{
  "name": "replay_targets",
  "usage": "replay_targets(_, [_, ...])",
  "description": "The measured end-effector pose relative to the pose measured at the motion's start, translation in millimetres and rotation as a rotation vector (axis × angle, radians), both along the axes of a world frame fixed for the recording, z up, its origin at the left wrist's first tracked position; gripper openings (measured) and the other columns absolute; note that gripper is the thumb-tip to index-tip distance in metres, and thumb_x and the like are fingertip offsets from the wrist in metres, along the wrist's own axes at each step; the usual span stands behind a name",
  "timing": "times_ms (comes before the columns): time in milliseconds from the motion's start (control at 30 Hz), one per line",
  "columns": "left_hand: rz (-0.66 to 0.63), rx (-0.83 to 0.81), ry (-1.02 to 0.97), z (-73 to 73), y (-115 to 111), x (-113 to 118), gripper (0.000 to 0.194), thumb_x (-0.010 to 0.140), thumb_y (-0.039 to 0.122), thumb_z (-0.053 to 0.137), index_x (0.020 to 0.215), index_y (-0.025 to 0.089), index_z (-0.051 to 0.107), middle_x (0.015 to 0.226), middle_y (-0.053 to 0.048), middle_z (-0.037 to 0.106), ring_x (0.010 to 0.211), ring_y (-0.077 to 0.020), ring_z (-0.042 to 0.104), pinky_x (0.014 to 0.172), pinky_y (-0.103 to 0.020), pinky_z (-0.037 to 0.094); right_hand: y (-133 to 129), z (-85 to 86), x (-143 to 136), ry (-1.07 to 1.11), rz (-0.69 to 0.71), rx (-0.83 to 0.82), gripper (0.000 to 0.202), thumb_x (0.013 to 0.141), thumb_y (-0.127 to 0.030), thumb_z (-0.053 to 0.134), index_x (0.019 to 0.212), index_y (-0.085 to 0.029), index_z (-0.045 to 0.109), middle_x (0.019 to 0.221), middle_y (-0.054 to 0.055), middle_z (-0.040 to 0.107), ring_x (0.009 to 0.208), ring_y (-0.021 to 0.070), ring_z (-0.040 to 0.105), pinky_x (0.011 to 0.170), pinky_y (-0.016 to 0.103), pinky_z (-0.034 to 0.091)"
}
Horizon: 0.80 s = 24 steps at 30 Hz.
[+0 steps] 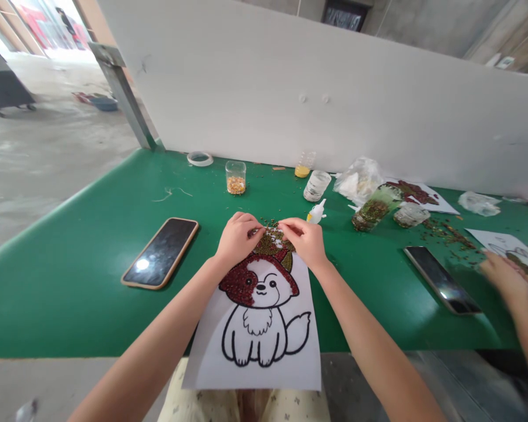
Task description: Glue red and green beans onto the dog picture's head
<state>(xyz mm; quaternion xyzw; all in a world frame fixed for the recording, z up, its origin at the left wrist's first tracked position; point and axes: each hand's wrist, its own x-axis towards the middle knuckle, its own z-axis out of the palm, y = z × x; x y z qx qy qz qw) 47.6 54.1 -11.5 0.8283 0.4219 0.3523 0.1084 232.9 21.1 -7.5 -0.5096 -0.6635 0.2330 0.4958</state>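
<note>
A white sheet (202, 363) with a black-outlined cartoon dog lies before me, its lower end past the table's front edge. Dark red beans (237, 280) fill part of the head, and green beans (268, 242) cover an ear and the area near the sheet's top. My left hand (241, 237) rests over the top left of the sheet, thumb and fingertips pinched by the green beans. Opposite it, my right hand (305, 239) pinches at the top right. What lies between the fingertips is too small to make out. Loose green beans (270, 223) are just beyond both hands.
Phones (162, 253) (440, 278) lie on either side. Behind stand a cup of corn kernels (236, 179), a clear cup (317, 186), a white glue bottle (317, 212) and a tipped bottle of green beans (374, 210). Another person's hand (506, 275) works at right. A white partition (334, 117) closes the back.
</note>
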Motion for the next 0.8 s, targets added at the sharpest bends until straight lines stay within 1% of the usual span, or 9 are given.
replay_targets(100, [-0.01,-0.015,0.004,0.3,-1.1,0.1,0.021,0.083,0.025,0.052,0.087,0.02,0.072,0.093,-0.006,0.067,0.094,-0.0221,0.052,0.089,-0.04,0.043,-0.9,2.8,-0.1,-0.018,-0.003,0.029,0.015,0.084,-0.033,0.058,0.083,-0.024,0.07,0.071,0.001,0.069,0.056,0.0159,0.063,0.059,0.029,0.049])
replay_targets(200, [-0.025,-0.071,-0.019,2.4,-2.5,0.8,0.025,0.078,0.019,0.053,0.094,0.021,0.072,0.101,-0.005,0.067,0.101,-0.0235,0.051,0.094,-0.043,0.042,-1.1,4.8,-0.6,-0.034,0.026,0.071,0.013,0.083,-0.032,0.059,0.083,-0.025,0.07,0.08,0.002,0.07,0.061,0.0155,0.063,0.062,0.03,0.05])
replay_targets(267, [-0.055,-0.149,-0.07,4.5,-2.8,1.6,0.032,0.073,0.013,0.05,0.093,0.022,0.073,0.105,-0.004,0.067,0.104,-0.0233,0.051,0.097,-0.044,0.04,-0.9,5.3,-1.3,-0.046,0.058,0.12,0.011,0.083,-0.031,0.06,0.082,-0.025,0.07,0.085,0.003,0.069,0.07,0.0165,0.064,0.067,0.031,0.051])
replay_targets(367, [-0.157,-0.323,-0.207,8.8,-2.5,2.3,0.037,0.069,0.009,0.048,0.091,0.022,0.073,0.108,-0.003,0.067,0.108,-0.0224,0.053,0.102,-0.043,0.038,-0.8,5.2,-2.4,-0.057,0.093,0.176,0.009,0.083,-0.03,0.062,0.082,-0.025,0.07,0.086,0.003,0.068,0.081,0.0175,0.063,0.07,0.031,0.05])
replay_targets(467, [-0.26,-0.473,-0.347,13.3,-2.8,2.3,0.034,0.07,0.011,0.05,0.092,0.023,0.074,0.109,-0.003,0.067,0.106,-0.0223,0.058,0.098,-0.042,0.043,-0.9,4.7,-2.9,-0.057,0.082,0.155,0.009,0.082,-0.032,0.063,0.085,-0.025,0.068,0.088,0.003,0.067,0.072,0.0151,0.061,0.064,0.028,0.049])
replay_targets(533, [-0.282,-0.525,-0.405,15.6,-3.8,2.2,0.029,0.072,0.014,0.054,0.091,0.025,0.074,0.109,-0.004,0.067,0.103,-0.022,0.06,0.092,-0.04,0.047,-1.0,4.3,-2.9,-0.055,0.065,0.128,0.011,0.082,-0.033,0.063,0.086,-0.024,0.066,0.09,0.003,0.066,0.065,0.0129,0.059,0.061,0.028,0.049])
replay_targets(667, [-0.278,-0.538,-0.445,16.6,-6.1,2.5,0.017,0.074,0.025,0.064,0.088,0.025,0.074,0.107,-0.005,0.067,0.096,-0.0204,0.062,0.082,-0.036,0.051,-1.1,3.5,-2.7,-0.05,0.054,0.126,0.012,0.081,-0.035,0.064,0.086,-0.024,0.064,0.087,0.001,0.065,0.061,0.0116,0.058,0.059,0.026,0.047])
replay_targets(800, [-0.281,-0.532,-0.474,14.7,-5.9,2.9,0.014,0.075,0.032,0.066,0.083,0.024,0.074,0.102,-0.005,0.068,0.091,-0.0187,0.063,0.077,-0.033,0.051,-1.7,2.9,-2.5,-0.067,0.054,0.124,0.016,0.08,-0.038,0.064,0.087,-0.024,0.063,0.088,0.002,0.065,0.061,0.0118,0.057,0.059,0.026,0.047])
